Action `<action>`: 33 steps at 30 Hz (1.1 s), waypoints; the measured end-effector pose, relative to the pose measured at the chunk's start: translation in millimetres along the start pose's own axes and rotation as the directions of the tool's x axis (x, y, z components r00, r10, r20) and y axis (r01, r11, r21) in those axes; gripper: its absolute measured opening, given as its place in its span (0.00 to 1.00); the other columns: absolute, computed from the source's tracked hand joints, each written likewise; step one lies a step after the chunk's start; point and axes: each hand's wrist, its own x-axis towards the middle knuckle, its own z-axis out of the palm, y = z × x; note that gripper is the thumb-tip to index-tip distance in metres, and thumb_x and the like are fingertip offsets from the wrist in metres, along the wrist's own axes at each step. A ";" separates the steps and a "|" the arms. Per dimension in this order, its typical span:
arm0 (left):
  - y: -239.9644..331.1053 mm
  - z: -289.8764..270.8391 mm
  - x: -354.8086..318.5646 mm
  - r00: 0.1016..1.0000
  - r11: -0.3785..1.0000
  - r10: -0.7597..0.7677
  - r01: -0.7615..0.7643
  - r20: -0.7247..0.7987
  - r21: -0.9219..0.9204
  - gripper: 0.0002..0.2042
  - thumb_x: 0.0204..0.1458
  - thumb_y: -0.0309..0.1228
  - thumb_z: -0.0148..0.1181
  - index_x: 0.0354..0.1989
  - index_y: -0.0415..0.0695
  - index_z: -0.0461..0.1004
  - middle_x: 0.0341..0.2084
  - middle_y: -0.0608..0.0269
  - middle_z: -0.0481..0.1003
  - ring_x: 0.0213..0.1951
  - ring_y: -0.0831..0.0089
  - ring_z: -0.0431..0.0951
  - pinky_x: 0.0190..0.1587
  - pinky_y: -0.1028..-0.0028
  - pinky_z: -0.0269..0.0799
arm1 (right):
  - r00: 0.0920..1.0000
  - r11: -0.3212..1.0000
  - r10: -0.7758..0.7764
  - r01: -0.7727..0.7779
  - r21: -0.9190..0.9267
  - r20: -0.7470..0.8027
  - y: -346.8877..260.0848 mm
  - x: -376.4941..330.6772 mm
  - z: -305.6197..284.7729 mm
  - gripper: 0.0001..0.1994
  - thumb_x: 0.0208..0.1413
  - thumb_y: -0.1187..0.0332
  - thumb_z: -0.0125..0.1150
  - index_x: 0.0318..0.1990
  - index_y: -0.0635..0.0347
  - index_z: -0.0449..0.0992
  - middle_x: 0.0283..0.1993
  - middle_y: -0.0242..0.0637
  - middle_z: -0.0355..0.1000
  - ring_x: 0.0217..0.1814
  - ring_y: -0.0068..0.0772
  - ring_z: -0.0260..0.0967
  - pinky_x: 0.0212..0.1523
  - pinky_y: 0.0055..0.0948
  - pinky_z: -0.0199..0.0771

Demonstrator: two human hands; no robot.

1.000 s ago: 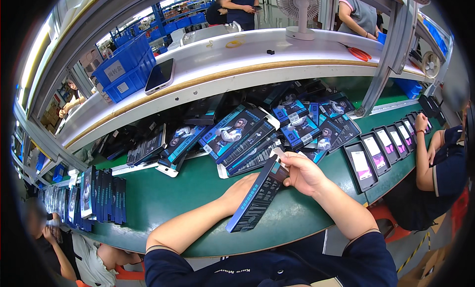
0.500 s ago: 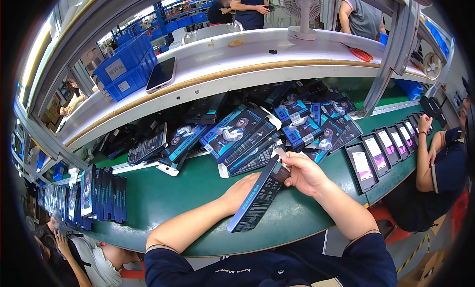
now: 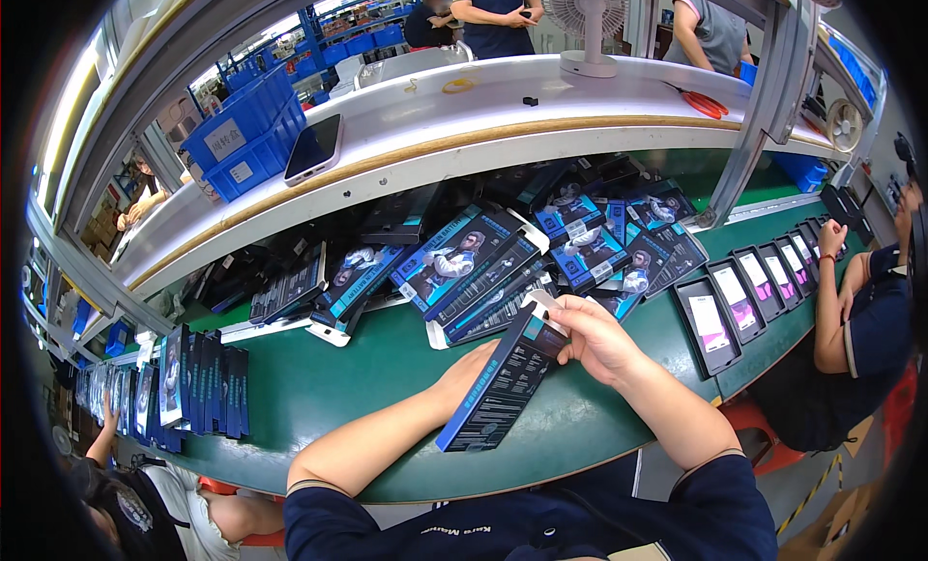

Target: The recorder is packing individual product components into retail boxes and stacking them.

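A slim black-and-blue cardboard box (image 3: 505, 387) is held slanted over the green worktop, its lower end toward me. My left hand (image 3: 469, 375) grips it from the left, and its fingers are hidden behind the box. At the upper end, a small pale flap stands out, and my right hand (image 3: 594, 341) pinches the box there between thumb and fingers. Just beyond my hands, a heap of similar printed boxes (image 3: 464, 257) lies under the raised shelf, some with flaps open.
Upright boxes (image 3: 203, 382) stand in a row at left. Several black trays (image 3: 709, 329) with white and pink contents line the right, beside a co-worker (image 3: 860, 300). The shelf (image 3: 406, 126) carries blue bins (image 3: 246, 136), a phone (image 3: 315, 147), a fan (image 3: 586, 25) and red-handled scissors (image 3: 701, 102).
The box in my hands has turned slightly, so more of its broad printed face shows. My hands stay nearly in place. At left, a co-worker's arm now reaches to the row of boxes.
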 end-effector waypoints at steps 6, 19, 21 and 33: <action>-2.2 11.1 -8.0 0.998 0.991 -0.041 0.035 -0.042 -0.133 0.17 0.63 0.34 0.52 0.58 0.41 0.69 0.49 0.57 0.74 0.51 0.69 0.74 0.54 0.72 0.71 | 0.990 0.995 -0.075 0.066 0.080 0.119 -2.7 -3.9 0.0 0.08 0.64 0.61 0.55 0.43 0.53 0.73 0.37 0.28 0.74 0.36 0.22 0.72 0.31 0.26 0.74; 4.0 4.1 -11.4 0.992 0.770 0.120 -0.115 0.034 0.627 0.16 0.58 0.39 0.58 0.49 0.43 0.76 0.55 0.56 0.72 0.55 0.56 0.73 0.57 0.62 0.69 | 0.933 0.914 -0.284 0.194 0.357 0.219 -2.0 -5.5 4.7 0.10 0.63 0.66 0.54 0.48 0.58 0.69 0.51 0.39 0.69 0.48 0.40 0.72 0.47 0.39 0.75; 8.6 3.5 -9.2 0.994 0.752 0.092 -0.108 0.058 0.650 0.16 0.57 0.38 0.58 0.49 0.42 0.76 0.56 0.56 0.71 0.57 0.55 0.71 0.59 0.61 0.68 | 0.936 0.958 -0.281 0.259 0.125 0.214 5.8 -3.2 2.9 0.09 0.63 0.68 0.54 0.47 0.59 0.69 0.51 0.39 0.69 0.51 0.39 0.71 0.48 0.39 0.74; 18.6 29.7 -18.5 0.916 0.820 0.248 -0.372 0.316 0.434 0.20 0.60 0.39 0.54 0.56 0.41 0.70 0.60 0.49 0.66 0.63 0.52 0.65 0.64 0.56 0.62 | 0.953 0.970 -0.184 0.137 0.198 0.240 7.6 -5.1 7.9 0.08 0.67 0.67 0.50 0.51 0.57 0.68 0.51 0.33 0.70 0.50 0.25 0.69 0.49 0.35 0.75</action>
